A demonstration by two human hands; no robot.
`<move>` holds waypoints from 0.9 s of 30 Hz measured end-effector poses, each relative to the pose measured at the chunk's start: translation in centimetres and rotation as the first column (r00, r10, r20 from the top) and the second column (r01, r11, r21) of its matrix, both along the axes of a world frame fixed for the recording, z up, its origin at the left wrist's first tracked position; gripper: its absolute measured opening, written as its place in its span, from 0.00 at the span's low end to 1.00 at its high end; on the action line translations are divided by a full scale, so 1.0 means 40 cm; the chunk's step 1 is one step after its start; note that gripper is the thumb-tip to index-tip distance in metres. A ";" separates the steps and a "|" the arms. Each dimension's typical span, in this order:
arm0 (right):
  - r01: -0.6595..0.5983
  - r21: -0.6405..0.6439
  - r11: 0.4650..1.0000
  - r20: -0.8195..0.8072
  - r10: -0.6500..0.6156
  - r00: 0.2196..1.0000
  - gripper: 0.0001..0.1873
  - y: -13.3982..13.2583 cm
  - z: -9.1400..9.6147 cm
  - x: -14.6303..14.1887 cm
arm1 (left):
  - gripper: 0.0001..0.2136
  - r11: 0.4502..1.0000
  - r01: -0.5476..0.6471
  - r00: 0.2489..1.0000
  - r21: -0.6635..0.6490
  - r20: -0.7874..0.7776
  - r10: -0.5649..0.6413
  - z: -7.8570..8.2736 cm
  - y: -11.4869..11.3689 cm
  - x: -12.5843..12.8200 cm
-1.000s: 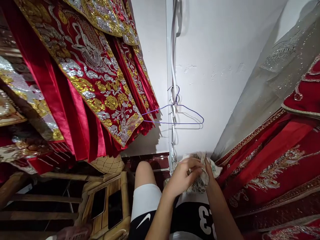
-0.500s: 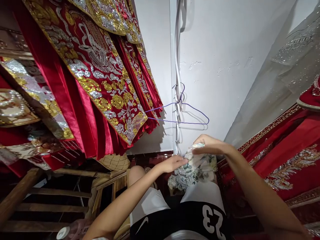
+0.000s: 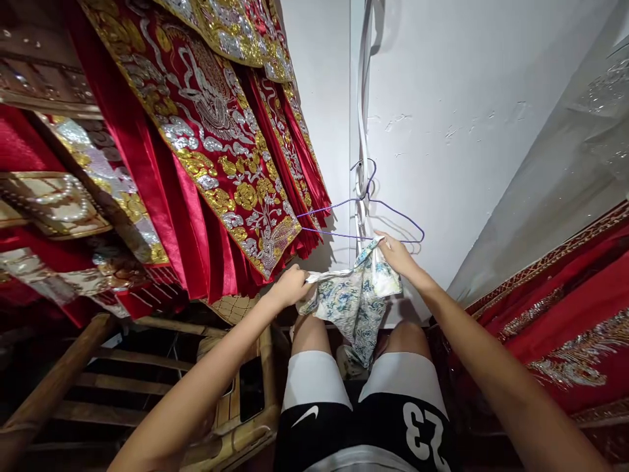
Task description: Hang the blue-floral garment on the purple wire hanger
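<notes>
Blue-white floral cloth: edge stretched sideways
Left hand, right hand: fingers pinching it
Thin purple hanger: nearer right hand

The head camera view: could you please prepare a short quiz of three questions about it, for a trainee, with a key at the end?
1. Which thing do the left hand and the right hand both hold?
(a) a flat black phone
(b) a white cloth with blue-green floral print
(c) a string of white pearls

2. True or false: the thin purple wire hanger lies on the floor.

3. Fill in: behind its gold and silver embroidery, the long pleated satin garment on the picture's left is mainly ____ in colour.

Key: 1. b; 2. false, the hanger hangs by its hook in front of the white wall; 3. red.
</notes>
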State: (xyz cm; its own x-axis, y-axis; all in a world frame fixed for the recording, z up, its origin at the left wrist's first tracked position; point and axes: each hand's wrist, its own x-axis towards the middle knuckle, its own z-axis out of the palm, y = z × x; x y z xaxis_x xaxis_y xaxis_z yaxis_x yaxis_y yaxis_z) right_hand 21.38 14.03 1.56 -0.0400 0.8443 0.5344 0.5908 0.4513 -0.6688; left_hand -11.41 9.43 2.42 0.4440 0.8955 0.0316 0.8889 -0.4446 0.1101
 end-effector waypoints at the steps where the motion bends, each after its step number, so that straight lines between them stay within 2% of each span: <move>1: -0.003 -0.026 1.000 0.012 0.003 1.000 0.20 0.000 -0.009 0.001 | 0.18 1.000 0.009 0.999 0.013 0.032 -0.010 0.002 -0.003 -0.004; 4: 0.123 -0.024 0.992 0.024 -0.123 0.992 0.18 -0.023 -0.014 0.044 | 0.21 0.998 0.022 0.982 0.065 0.188 -0.033 0.005 -0.004 -0.013; 6: 0.229 0.014 0.973 0.034 -0.230 0.973 0.18 -0.050 0.005 0.092 | 0.22 0.994 0.009 0.956 0.112 0.290 -0.041 0.007 0.002 -0.011; 8: 0.254 0.044 0.966 0.043 -0.256 0.966 0.19 -0.076 0.037 0.137 | 0.22 0.986 -0.032 0.919 0.165 0.393 -0.036 0.013 0.018 -0.001; 13: 0.169 0.002 0.986 0.027 -0.169 0.985 0.20 -0.115 0.118 0.175 | 0.20 0.967 -0.165 0.759 0.194 0.652 -0.001 0.069 0.091 0.064; 16: 0.078 -0.070 0.994 -0.005 -0.079 0.997 0.20 -0.133 0.128 0.154 | 0.18 0.975 -0.121 0.694 0.184 0.719 -0.049 0.127 0.126 0.123; 18: -0.001 -0.105 0.995 -0.005 0.000 1.000 0.19 -0.146 0.121 0.137 | 0.15 0.973 -0.037 0.694 0.230 0.706 -0.140 0.165 0.137 0.160; 21: -0.043 -0.090 0.995 0.029 0.046 0.999 0.15 -0.163 0.106 0.132 | 0.11 0.942 0.032 0.756 0.334 0.608 -0.242 0.203 0.139 0.189; 22: -0.005 -0.059 0.998 0.035 0.007 0.999 0.16 -0.168 0.102 0.138 | 0.11 0.936 0.036 0.770 0.350 0.588 -0.249 0.211 0.140 0.190; 24: 0.145 0.029 0.989 0.004 -0.145 0.989 0.29 -0.174 0.099 0.161 | 0.13 0.936 0.047 0.767 0.350 0.588 -0.258 0.223 0.145 0.181; 26: 0.301 0.075 0.951 -0.060 -0.297 0.953 0.42 -0.171 0.107 0.195 | 0.14 0.945 0.087 0.740 0.314 0.615 -0.272 0.237 0.155 0.164; 27: 0.345 0.066 0.936 -0.088 -0.339 0.937 0.43 -0.166 0.116 0.214 | 0.15 0.953 0.121 0.726 0.276 0.630 -0.275 0.246 0.163 0.153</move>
State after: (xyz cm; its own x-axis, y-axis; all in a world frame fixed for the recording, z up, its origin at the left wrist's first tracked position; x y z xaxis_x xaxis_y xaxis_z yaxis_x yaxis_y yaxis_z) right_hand 29.95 7.39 6.19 0.2856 0.7547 0.5907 0.6694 0.2840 -0.6865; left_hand -5.29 15.94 12.24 0.4092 0.7278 0.5503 0.5171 -0.6819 0.5173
